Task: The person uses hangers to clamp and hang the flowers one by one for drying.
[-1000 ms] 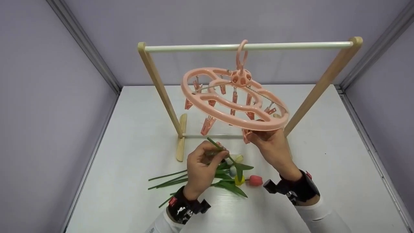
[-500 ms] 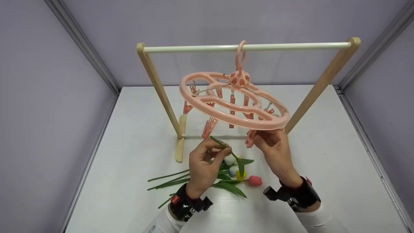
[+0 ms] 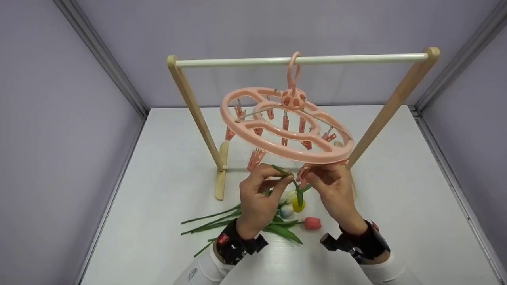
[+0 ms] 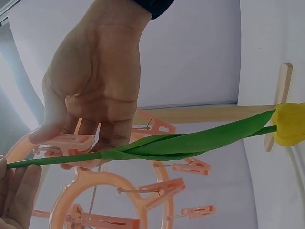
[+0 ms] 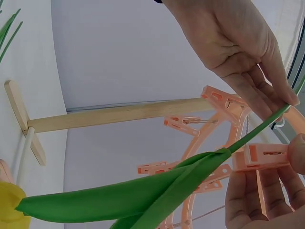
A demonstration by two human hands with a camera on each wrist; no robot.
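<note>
We hold the tulip (image 3: 298, 196) in the air just under the hanger (image 3: 286, 126), its yellow head hanging down above the bench (image 3: 396, 206). Our left hand (image 3: 259, 200) pinches the green stem near its cut end between thumb and fingers. Our right hand (image 3: 332, 186) pinches a clip (image 3: 303, 174) on the near rim of the hanger, and the stem end is just beside this clip.

We think the stem may miss the clip mouth, because the hanger hangs free on the rail (image 3: 301, 60) and can swing. If the clip closes on the very end of the stem, the tulip may slip out and fall on the other tulips (image 3: 253, 223) lying below.

The head view does not show if the clip is open. The left wrist view shows the stem (image 4: 57, 160) passing in front of the clip (image 4: 71, 141). The right wrist view shows the leaf (image 5: 119, 193) and the clip (image 5: 264, 156) beside the stem.
</note>
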